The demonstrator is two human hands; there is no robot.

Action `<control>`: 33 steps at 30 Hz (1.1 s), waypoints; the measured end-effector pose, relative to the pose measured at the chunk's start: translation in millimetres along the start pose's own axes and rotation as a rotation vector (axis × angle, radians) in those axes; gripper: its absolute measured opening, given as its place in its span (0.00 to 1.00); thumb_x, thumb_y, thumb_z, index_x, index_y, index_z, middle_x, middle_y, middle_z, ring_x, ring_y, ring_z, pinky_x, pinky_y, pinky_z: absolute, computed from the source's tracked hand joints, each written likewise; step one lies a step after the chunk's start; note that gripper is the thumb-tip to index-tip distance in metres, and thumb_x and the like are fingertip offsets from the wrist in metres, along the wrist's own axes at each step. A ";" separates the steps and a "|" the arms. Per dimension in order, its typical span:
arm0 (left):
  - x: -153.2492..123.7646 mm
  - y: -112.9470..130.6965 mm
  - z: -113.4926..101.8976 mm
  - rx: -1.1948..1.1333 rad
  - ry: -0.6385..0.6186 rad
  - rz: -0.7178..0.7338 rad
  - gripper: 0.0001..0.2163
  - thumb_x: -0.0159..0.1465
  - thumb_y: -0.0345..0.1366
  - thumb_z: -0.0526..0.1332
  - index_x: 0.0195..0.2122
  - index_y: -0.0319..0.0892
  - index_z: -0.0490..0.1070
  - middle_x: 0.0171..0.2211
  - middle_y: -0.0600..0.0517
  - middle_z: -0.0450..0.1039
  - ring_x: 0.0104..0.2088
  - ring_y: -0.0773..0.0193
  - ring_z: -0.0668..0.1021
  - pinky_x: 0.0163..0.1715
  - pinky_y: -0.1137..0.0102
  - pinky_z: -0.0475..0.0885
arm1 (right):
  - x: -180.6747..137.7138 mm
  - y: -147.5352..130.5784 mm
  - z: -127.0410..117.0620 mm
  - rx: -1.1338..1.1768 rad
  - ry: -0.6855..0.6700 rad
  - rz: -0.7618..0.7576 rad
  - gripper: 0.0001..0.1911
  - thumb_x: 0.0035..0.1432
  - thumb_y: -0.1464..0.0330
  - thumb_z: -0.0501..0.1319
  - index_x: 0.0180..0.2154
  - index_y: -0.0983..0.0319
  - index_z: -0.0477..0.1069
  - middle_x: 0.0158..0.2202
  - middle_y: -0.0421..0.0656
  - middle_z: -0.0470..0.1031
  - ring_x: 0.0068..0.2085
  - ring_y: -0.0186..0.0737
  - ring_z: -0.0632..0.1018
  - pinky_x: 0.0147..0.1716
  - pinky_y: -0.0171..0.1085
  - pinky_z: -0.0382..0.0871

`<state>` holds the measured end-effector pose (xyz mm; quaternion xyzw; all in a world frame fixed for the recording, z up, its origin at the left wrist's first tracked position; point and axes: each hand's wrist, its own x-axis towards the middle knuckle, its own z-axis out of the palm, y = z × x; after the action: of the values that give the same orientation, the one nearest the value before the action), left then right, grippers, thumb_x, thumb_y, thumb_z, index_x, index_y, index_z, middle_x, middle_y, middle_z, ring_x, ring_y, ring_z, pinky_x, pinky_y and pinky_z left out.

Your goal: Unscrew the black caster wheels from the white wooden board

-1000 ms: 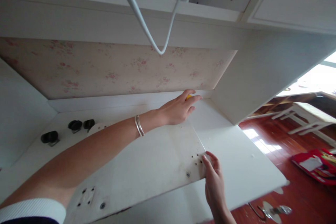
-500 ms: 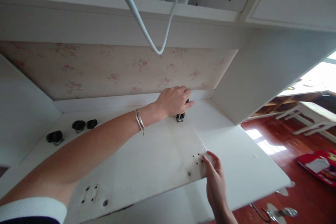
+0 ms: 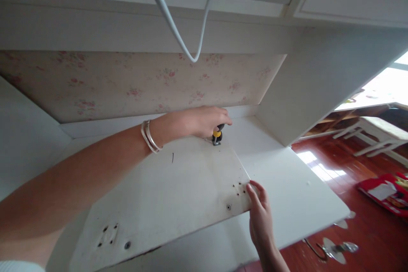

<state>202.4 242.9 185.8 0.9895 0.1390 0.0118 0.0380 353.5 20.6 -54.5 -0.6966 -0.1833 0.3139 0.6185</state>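
My left hand (image 3: pixel 212 120) reaches across to the back right corner of a white wooden panel (image 3: pixel 165 195). Its fingers are closed over the top of a short black and yellow screwdriver (image 3: pixel 218 133), partly hidden by the hand. Directly below the tool is a black caster (image 3: pixel 216 139) with a metal plate, at the panel's back corner. With thumb on top, my right hand (image 3: pixel 259 206) grips the panel's front right corner, beside a group of small screw holes (image 3: pixel 239 189). A thin dark strand (image 3: pixel 172 157) lies on the panel.
The panel rests on a white desktop (image 3: pixel 296 204) inside a cabinet nook with flowered wallpaper (image 3: pixel 165 78). A white cable (image 3: pixel 193 57) hangs down from the shelf above. Beyond the desk are a white stool (image 3: pixel 382 129) and a red tray (image 3: pixel 385 195) on the wooden floor.
My left wrist has turned and its forearm swung back, covering the loose casters at the left. More of the yellow and black tool shows. My right hand keeps its grip on the corner.
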 end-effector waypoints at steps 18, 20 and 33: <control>17.8 14.9 16.2 0.228 0.202 -0.283 0.18 0.71 0.42 0.48 0.49 0.41 0.73 0.47 0.40 0.73 0.35 0.58 0.77 0.32 0.65 0.66 | -0.2 3.1 0.5 0.041 -0.002 0.007 0.27 0.51 0.52 0.66 0.50 0.57 0.70 0.43 0.40 0.76 0.44 0.45 0.74 0.42 0.40 0.67; 10.5 13.9 12.0 0.153 0.108 -0.200 0.15 0.69 0.40 0.52 0.54 0.43 0.69 0.53 0.42 0.68 0.33 0.62 0.76 0.31 0.67 0.66 | -0.2 2.3 1.1 0.041 0.003 0.008 0.27 0.51 0.52 0.66 0.49 0.56 0.70 0.43 0.40 0.75 0.43 0.44 0.74 0.41 0.39 0.67; 12.7 15.3 4.4 0.325 0.152 -0.385 0.21 0.69 0.48 0.50 0.41 0.40 0.78 0.36 0.41 0.77 0.40 0.52 0.78 0.39 0.63 0.67 | 0.0 4.2 1.9 0.044 0.005 -0.008 0.27 0.51 0.52 0.66 0.49 0.57 0.70 0.45 0.42 0.75 0.44 0.45 0.74 0.42 0.40 0.67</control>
<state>218.9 231.4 182.8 0.9341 0.3274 0.0562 -0.1307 351.7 21.3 -58.7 -0.6828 -0.1776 0.3135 0.6355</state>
